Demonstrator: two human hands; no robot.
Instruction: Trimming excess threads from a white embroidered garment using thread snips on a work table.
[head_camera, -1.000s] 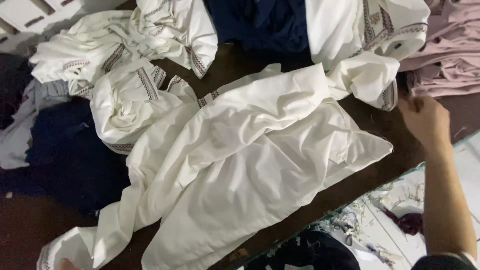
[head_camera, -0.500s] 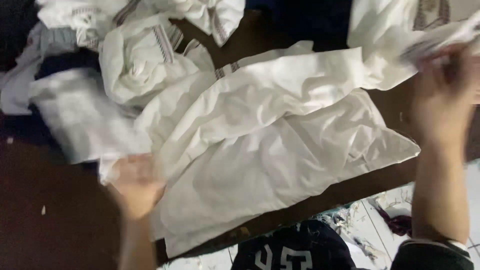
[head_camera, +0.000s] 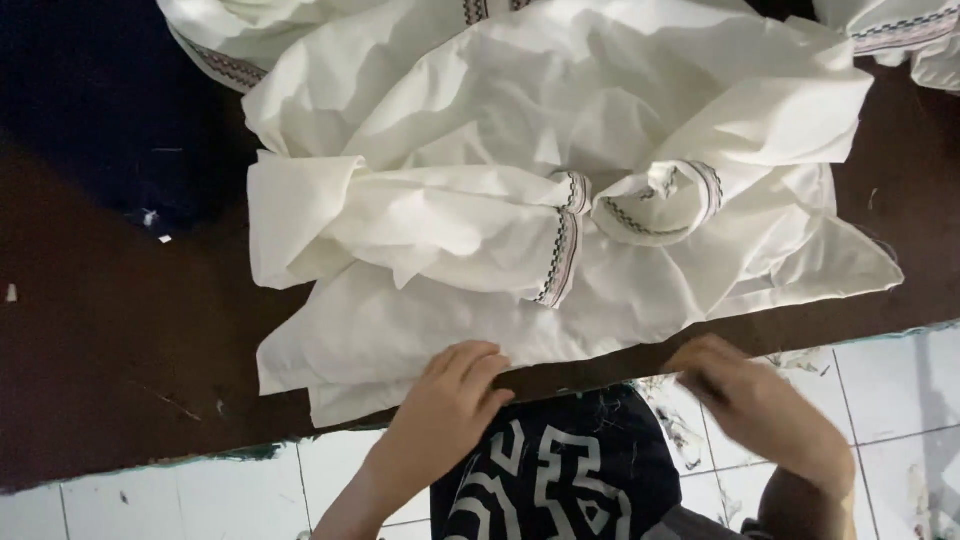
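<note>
Both grips sit at the near edge of the dark brown wooden bench (head_camera: 120, 360) now. My left hand (head_camera: 445, 400) lies with its fingers flat and together on the hem of the creased white cotton garment with dark zigzag trim (head_camera: 560, 200), pressing it down rather than pinching it. My right hand (head_camera: 755, 400) is blurred at the same edge, just right of the left; I cannot tell whether its grip is apart or clamped on the cloth.

A second ago my right hand was high at the far right and my left was out of view; half a second ago the left came onto the cloth's left side. Since then both have drawn back toward me, and the garment has been pulled closer and spread wider. Its two trimmed cuffs (head_camera: 640, 205) are now folded in to meet just beyond my hands, at the middle of the cloth.

More white trimmed cloth (head_camera: 900, 40) lies farther out, well beyond my right hand.
</note>
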